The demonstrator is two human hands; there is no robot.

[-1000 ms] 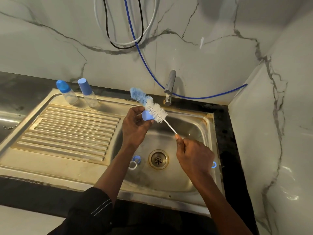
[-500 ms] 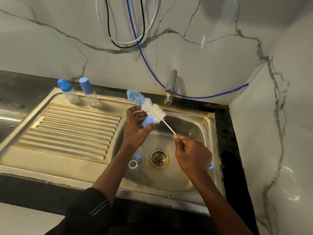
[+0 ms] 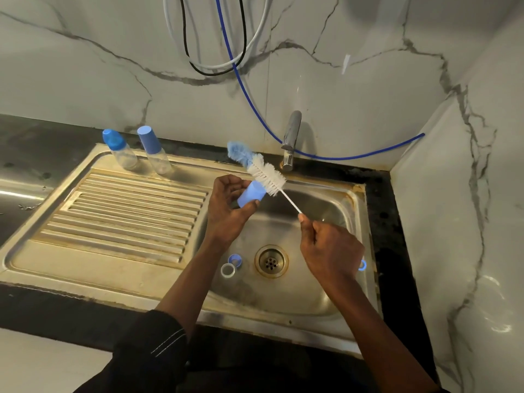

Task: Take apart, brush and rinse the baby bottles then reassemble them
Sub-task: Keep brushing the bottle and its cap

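Observation:
My left hand [image 3: 228, 207] grips a blue bottle cap [image 3: 251, 194] over the left side of the sink bowl. My right hand [image 3: 329, 249] holds the thin white handle of a bottle brush [image 3: 268, 177], whose white bristles lie against the cap's upper edge; its blue tip points back left. Two capped baby bottles [image 3: 119, 150] [image 3: 154, 151] stand at the back of the drainboard. A blue ring [image 3: 235, 260] and a white ring [image 3: 227, 270] lie in the bowl left of the drain. Another blue piece [image 3: 362, 265] peeks out behind my right hand.
The steel sink [image 3: 317, 302] has a drain [image 3: 271, 260] in the middle and a ribbed drainboard [image 3: 127, 211] to the left. A chrome tap [image 3: 290, 140] stands at the back, with no water visible. A blue hose [image 3: 340, 158] and cables hang on the marble wall.
The brush has slid back and forth a little across the cap. My left hand has turned the cap so its side shows more.

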